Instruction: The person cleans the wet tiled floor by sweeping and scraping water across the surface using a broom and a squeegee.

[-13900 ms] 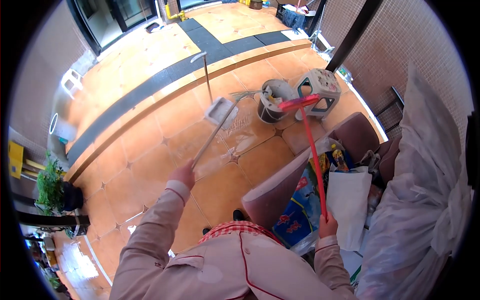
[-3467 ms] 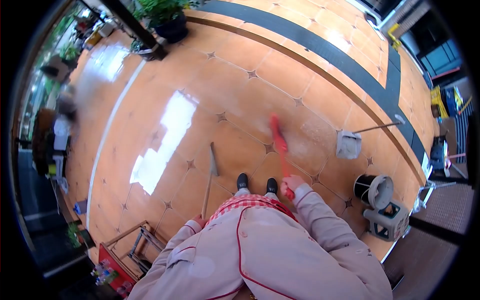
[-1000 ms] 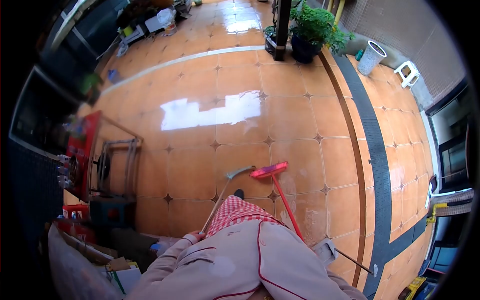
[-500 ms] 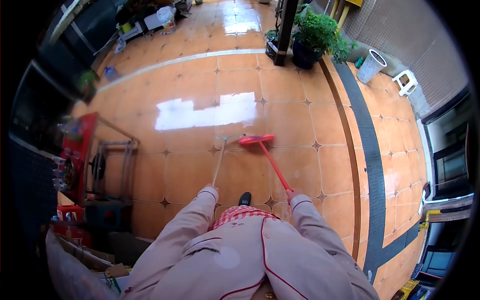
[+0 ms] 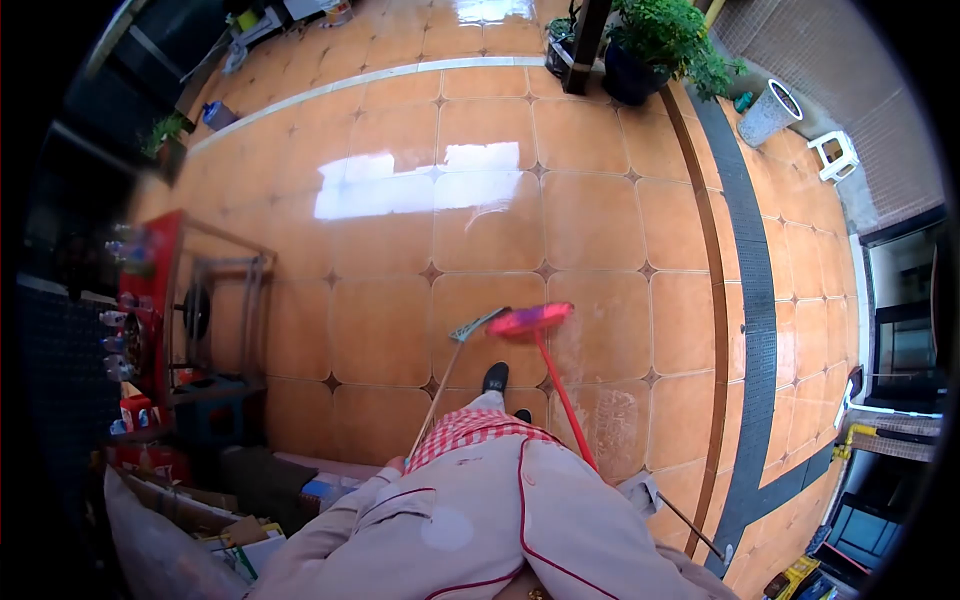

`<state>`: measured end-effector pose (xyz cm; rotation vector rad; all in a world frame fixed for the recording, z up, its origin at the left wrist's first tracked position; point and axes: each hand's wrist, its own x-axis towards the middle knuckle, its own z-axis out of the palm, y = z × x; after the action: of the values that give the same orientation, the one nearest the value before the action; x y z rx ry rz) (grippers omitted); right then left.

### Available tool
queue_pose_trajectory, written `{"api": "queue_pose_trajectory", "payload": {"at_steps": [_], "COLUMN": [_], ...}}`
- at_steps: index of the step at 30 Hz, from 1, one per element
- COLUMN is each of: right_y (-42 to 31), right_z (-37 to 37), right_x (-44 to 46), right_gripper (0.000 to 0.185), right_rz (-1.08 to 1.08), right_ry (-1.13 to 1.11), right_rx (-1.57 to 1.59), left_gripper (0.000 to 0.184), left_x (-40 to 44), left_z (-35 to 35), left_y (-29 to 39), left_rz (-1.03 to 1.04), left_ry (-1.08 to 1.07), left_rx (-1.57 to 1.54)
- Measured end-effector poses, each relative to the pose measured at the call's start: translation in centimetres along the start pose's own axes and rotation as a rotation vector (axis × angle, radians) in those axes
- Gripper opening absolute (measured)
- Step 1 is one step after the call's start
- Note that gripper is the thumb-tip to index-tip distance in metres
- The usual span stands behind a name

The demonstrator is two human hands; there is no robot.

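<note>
My left hand (image 5: pixel 398 465), mostly covered by its sleeve, is closed on the thin pale handle of a floor squeegee (image 5: pixel 470 325) with a light green triangular head. That head rests on the tiles just beyond my shoe (image 5: pixel 495 377). Against its right end lies the blurred pink and purple head of a red-handled floor brush (image 5: pixel 532 319). The brush's red handle runs back toward me and vanishes behind my jacket. My right hand is hidden.
Wet, shiny orange tiles (image 5: pixel 490 225) spread ahead. At left stand a red table (image 5: pixel 165 270) and a metal frame (image 5: pixel 225 262), with boxes nearer me. A raised step edge (image 5: pixel 700 195), potted plant (image 5: pixel 632 75), tall planter (image 5: pixel 768 115) and white stool (image 5: pixel 833 157) are at right.
Both tool heads have come closer to my feet, and both hands have drawn back toward my body. My right hand has gone out of sight. A second shoe now shows.
</note>
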<state>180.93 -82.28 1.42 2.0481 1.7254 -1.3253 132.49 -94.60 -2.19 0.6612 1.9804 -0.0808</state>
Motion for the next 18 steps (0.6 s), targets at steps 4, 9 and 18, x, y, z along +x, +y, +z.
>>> {"api": "queue_pose_trajectory", "payload": {"at_steps": [4,9,18], "right_y": [-8.8,-16.3,-7.5], "right_z": [-2.2,-4.5,-8.1], "right_x": [5.0,16.1,0.9], "right_gripper": [0.029,0.031,0.036], "right_rz": [-0.043,-0.116,0.022], "right_ry": [0.121,0.228,0.159], "right_rx": [0.187,0.06,0.148], "left_gripper": [0.036,0.034,0.034], "left_x": [0.6,7.5,1.6], "left_z": [-3.3,-6.4,-7.1], "left_y": [9.3,21.9,13.8], "left_rz": [-0.006,-0.029,0.19], "left_ry": [0.015,0.143,0.11], "left_rx": [0.019,0.059,0.037]}}
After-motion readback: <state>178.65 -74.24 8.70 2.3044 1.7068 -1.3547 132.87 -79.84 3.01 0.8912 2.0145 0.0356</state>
